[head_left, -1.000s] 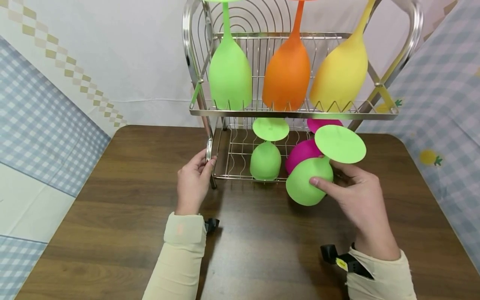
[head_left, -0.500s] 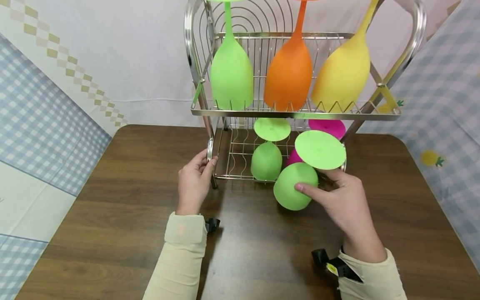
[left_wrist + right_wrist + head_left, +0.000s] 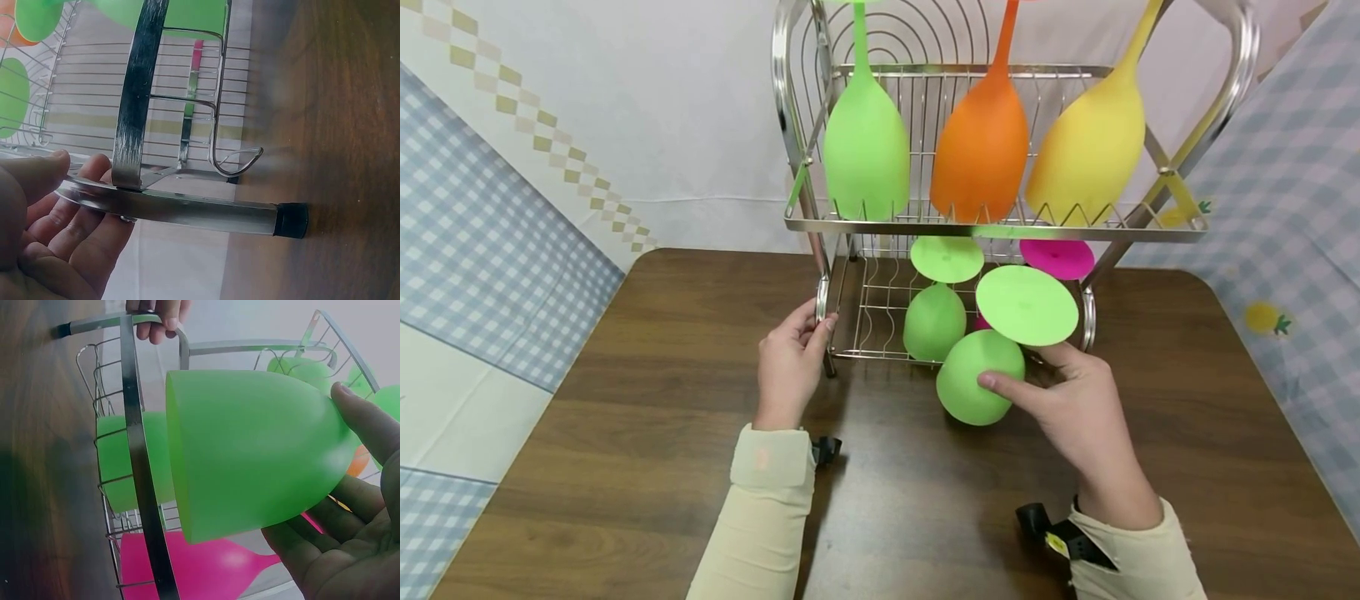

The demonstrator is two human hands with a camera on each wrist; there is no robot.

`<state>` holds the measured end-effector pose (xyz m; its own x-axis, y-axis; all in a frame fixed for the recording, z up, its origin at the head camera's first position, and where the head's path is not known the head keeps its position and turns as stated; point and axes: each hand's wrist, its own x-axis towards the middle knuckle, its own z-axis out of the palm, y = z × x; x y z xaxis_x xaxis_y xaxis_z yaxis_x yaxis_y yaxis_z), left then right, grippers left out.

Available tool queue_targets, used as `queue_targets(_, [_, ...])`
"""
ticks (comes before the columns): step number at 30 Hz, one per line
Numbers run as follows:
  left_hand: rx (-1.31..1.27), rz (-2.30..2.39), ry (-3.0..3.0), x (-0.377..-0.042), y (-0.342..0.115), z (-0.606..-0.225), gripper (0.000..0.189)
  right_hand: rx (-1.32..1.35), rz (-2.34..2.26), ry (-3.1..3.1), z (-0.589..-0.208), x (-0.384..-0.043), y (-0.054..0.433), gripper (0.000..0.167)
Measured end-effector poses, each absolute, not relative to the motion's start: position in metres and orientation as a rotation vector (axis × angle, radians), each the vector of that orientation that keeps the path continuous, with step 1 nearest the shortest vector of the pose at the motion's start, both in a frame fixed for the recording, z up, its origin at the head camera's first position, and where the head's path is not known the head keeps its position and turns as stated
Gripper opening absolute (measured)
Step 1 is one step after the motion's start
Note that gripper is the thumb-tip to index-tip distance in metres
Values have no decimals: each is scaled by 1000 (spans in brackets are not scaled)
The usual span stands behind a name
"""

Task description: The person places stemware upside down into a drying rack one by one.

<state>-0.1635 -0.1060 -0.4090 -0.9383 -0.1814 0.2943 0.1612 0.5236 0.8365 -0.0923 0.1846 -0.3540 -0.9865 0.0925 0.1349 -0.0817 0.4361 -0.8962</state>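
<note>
My right hand (image 3: 1078, 412) holds a light green plastic wine glass (image 3: 964, 385) upside down, thumb on its bowl and fingers behind. The glass is slightly tilted in front of the lower tier, its round foot uppermost. In the right wrist view, the bowl's open rim (image 3: 178, 456) points left. My left hand (image 3: 790, 358) grips the left leg of a two-tier metal dish rack (image 3: 1000, 232), thumb in front. On the lower tier stand another green wine glass (image 3: 935, 323) and a magenta one (image 3: 1060, 260), mostly hidden behind the held glass.
Green (image 3: 867, 158), orange (image 3: 981, 154) and yellow (image 3: 1090, 150) wine glasses stand upside down on the upper tier. The rack stands on a brown wooden table (image 3: 647, 375). A patterned cloth (image 3: 700, 125) hangs behind.
My right hand has moved left and a little toward me with the green wine glass, uncovering more of the magenta foot. My left hand stays on the rack's leg.
</note>
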Motion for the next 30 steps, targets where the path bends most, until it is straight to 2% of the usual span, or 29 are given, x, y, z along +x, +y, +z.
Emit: queue_targets(30, [50,-1396,-2461,-164,-107,-411,24,246,1593,-2485,-374,-104,139,53])
